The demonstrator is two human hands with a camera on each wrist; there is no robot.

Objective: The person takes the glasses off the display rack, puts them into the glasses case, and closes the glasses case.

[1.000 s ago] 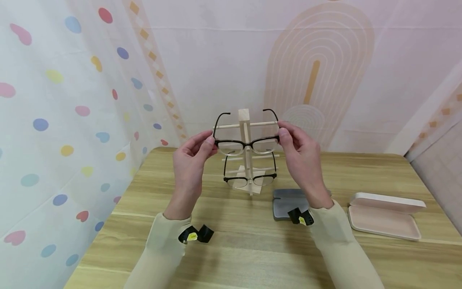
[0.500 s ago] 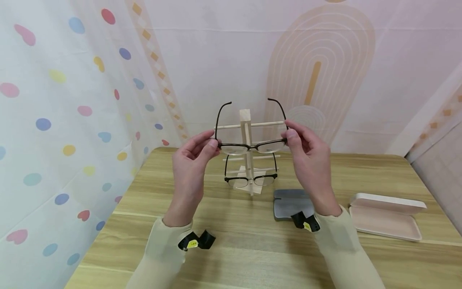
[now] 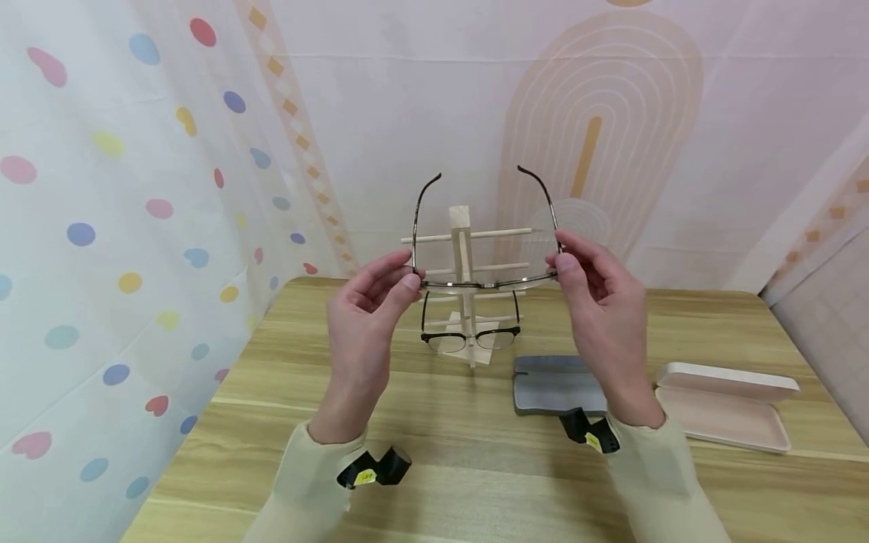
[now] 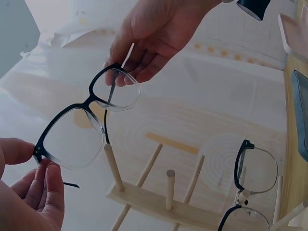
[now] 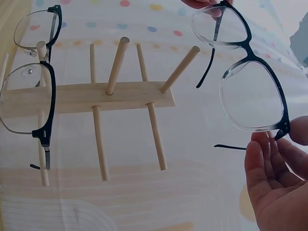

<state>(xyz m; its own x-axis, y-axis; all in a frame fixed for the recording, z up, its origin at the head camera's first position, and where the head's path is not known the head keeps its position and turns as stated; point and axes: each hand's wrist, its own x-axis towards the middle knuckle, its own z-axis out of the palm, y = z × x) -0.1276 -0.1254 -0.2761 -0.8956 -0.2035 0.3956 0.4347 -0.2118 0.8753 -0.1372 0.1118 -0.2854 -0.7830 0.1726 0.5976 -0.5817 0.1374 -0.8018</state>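
Cream sleeves point(image 3: 655, 475) cover my arms, and a small black gadget point(image 3: 591, 430) sits on each wrist. My left hand point(image 3: 362, 317) pinches one end of the dark-topped glasses point(image 3: 487, 285) by finger and thumb, and my right hand point(image 3: 606, 324) pinches the other end. The glasses are up in the air, in front of the stand and apart from its pegs, with both legs unfolded and pointing away from me. On the wooden table point(image 3: 462, 460), a grey case point(image 3: 557, 391) and a pale pink case point(image 3: 723, 413) lie open to my right. Farther back, another pair point(image 3: 444, 338) hangs low on the wooden stand point(image 3: 459, 217). Behind is a patterned cloth point(image 3: 407, 113).
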